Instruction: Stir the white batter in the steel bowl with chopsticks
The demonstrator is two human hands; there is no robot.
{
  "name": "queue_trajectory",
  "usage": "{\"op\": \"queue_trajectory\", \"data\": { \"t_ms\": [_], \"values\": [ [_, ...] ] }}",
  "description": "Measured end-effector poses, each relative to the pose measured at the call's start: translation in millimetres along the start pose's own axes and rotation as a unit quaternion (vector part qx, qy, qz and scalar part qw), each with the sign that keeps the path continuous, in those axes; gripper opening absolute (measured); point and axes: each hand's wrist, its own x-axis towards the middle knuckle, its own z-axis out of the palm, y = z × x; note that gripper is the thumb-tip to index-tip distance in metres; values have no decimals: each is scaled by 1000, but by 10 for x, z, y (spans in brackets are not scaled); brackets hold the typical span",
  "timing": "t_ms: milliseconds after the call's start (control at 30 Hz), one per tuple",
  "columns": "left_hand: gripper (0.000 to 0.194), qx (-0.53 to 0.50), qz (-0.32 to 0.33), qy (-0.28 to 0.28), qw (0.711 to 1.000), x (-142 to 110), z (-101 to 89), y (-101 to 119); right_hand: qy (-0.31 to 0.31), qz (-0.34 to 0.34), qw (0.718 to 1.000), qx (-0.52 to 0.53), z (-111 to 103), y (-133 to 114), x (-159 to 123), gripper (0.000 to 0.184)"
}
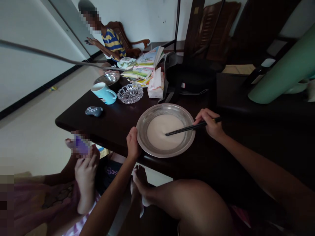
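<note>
A wide metal bowl (141, 139) rests at the near edge of the dark table, holding a pale, creamy liquid (159, 127). At its left side my left hand (133, 143) is closed on the rim, with the thumb up along the outside. Black chopsticks (183, 129) are gripped in my right hand (210, 124), to the right of the bowl. They slant down to the left across the rim, and their tips dip into the middle of the liquid, where a slight swirl shows.
On the dark table (73, 111) stand a light-blue mug (102, 93), a glass dish (130, 94), a grey game controller (94, 111), a tissue box (156, 85), booklets (145, 64) and a black bag (189, 78). A green cylinder (280, 68) leans at right. Two people sit nearby.
</note>
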Motion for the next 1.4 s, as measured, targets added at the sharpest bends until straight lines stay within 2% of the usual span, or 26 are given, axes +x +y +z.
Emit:
{"op": "queue_trajectory", "data": {
  "t_ms": [100,167,267,333,400,433,500,567,600,667,733,767,833,900,933,1000,1067,1100,1167,1267,1333,1400],
  "values": [
    [44,2,2,6,1000,3,0,-10,-48,-20,995,-83,10,-16,-1,34],
    [44,4,3,8,1000,-1,1,-5,-14,-24,996,-86,4,-17,4,34],
    [44,7,-3,8,1000,-7,3,8,37,3,999,-2,-6,-14,6,35],
    [44,13,-4,10,1000,-7,3,13,4,8,1000,-1,-1,-24,3,35],
    [44,18,-2,15,1000,-5,2,10,-35,-12,997,-61,3,-35,3,35],
    [43,17,-2,18,1000,-4,2,7,-36,-21,995,-86,2,-36,5,34],
    [43,10,-4,19,1000,-4,0,-1,5,-23,996,-84,-7,-24,8,34],
    [42,8,-6,14,1000,-5,-2,-6,53,-4,998,-25,-14,0,5,35],
    [42,9,-7,12,1000,-4,-3,-6,57,9,998,5,-14,11,1,35],
    [42,12,-9,14,1000,-2,-3,-3,20,24,999,28,-3,18,-8,33],
    [42,10,-16,19,1000,3,-2,0,-26,17,999,-8,10,8,-9,32],
    [42,8,-20,20,1000,5,-2,0,-31,8,999,-33,13,1,-6,32],
    [41,4,-25,20,999,9,-2,-4,7,-7,998,-54,11,-8,2,34],
    [40,2,-28,19,999,8,-4,-7,55,-1,998,-18,6,-10,4,35],
    [41,3,-29,19,999,6,-4,-6,60,6,998,7,7,-11,1,35],
    [41,8,-27,21,999,-1,-2,3,17,14,1000,15,15,-17,-8,34],
    [42,15,-21,25,999,-10,2,19,-38,-3,999,-36,20,-27,-12,33],
    [42,18,-18,26,999,-13,5,26,-45,-16,997,-65,19,-30,-9,32],
    [42,18,-18,26,999,-18,11,34,-3,-36,996,-81,7,-26,1,32],
    [43,7,-21,19,1000,-18,15,33,69,-24,997,-2,-9,-4,3,34],
    [43,6,-16,17,1000,-15,12,31,38,-2,999,23,-2,-2,-9,33],
    [44,11,-6,16,1000,-12,8,32,-24,-1,1000,-17,11,-14,-19,32]
  ]
}}
